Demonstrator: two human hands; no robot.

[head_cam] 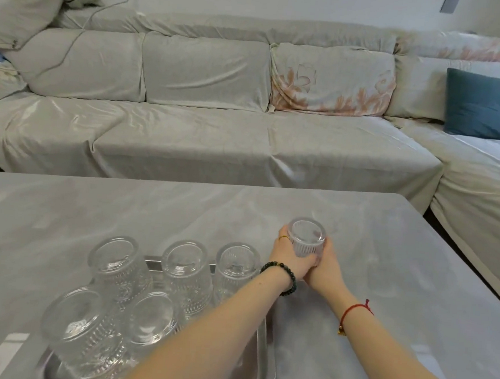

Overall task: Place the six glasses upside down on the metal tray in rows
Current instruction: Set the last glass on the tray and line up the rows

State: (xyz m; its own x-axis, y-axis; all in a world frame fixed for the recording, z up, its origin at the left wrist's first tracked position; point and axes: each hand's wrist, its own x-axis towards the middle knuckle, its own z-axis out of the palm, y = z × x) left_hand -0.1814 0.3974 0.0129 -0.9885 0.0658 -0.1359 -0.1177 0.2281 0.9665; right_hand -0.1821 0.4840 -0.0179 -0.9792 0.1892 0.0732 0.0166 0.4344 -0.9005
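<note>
Sixth glass [306, 238] between both hands

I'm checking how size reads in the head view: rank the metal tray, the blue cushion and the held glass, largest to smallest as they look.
1. metal tray, though nearest the camera.
2. blue cushion.
3. held glass, smallest.

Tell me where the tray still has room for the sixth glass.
The tray's near right corner is bare, right of the front glass and under the left forearm. The back row is full. Both hands, left and right, hold the sixth glass.
</note>
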